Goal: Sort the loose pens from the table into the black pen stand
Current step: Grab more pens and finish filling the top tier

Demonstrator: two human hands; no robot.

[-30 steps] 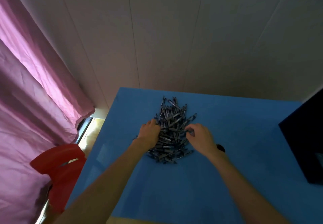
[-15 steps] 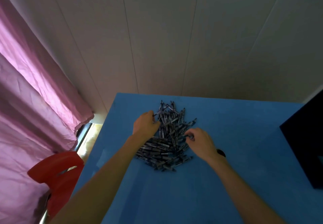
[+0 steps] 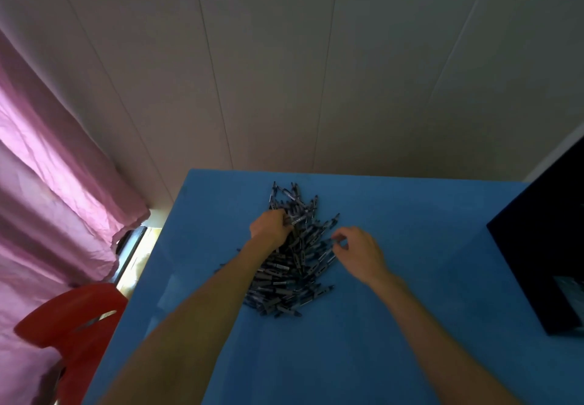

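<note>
A heap of several dark pens [image 3: 294,265] lies on the blue table [image 3: 395,341], toward its far side. My left hand [image 3: 268,229] is dug into the upper left of the heap, fingers curled round a bunch of pens. My right hand [image 3: 357,253] hovers at the heap's right edge with fingers curled; thumb and forefinger come close together over the pens, and I cannot tell whether they hold one. A tall black box-shaped thing [image 3: 537,246], possibly the pen stand, stands at the table's right edge, cut off by the frame.
A white panelled wall [image 3: 300,72] runs behind the table. A pink curtain [image 3: 47,183] hangs at the left, with a red plastic chair [image 3: 72,319] beside the table's left edge. Bare blue tabletop lies in front of the heap.
My left hand has moved up the heap's left side and closed on pens near the top. My right hand has lifted slightly at the right edge. The view has tilted upward.
</note>
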